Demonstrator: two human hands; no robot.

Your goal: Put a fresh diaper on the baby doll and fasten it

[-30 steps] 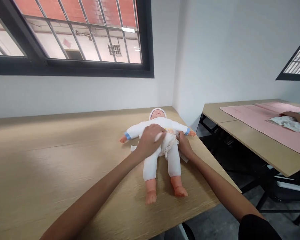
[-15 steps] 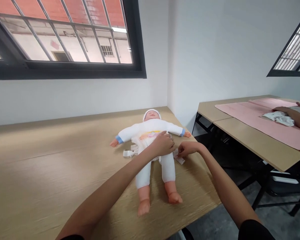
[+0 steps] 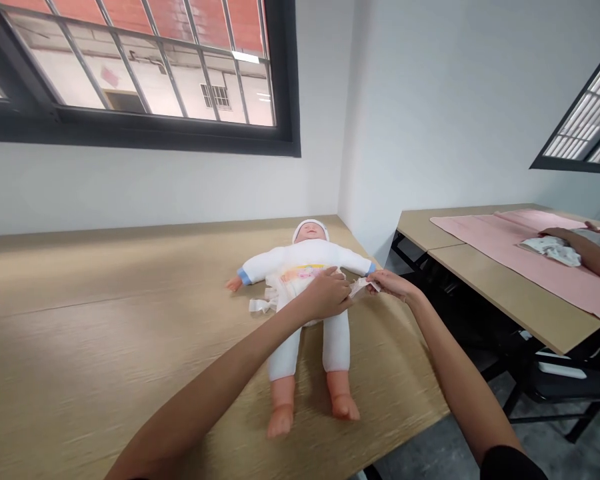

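Note:
A baby doll (image 3: 310,253) in a white suit with blue cuffs and a white cap lies on its back on the wooden table. A white diaper (image 3: 293,283) is around its hips, the printed front over its belly. My left hand (image 3: 327,293) rests at the diaper's right side with its fingers curled on the front edge; the fingertips are partly hidden. Beside it my right hand (image 3: 387,283) pinches the diaper's fastening tab (image 3: 361,287), pulled out and raised off the table. The other tab (image 3: 261,305) lies spread on the table at the left.
The wooden table (image 3: 130,347) runs along the wall under a barred window (image 3: 180,67). On the right, a second table (image 3: 520,293) bears a pink mat (image 3: 500,243), and another person's arm (image 3: 593,250) lies there by a white cloth (image 3: 553,250). A black chair (image 3: 570,387) stands below.
My right hand has lifted the right tab off the table and drawn it up and outward. My left hand stays on the diaper front. The view has shifted slightly.

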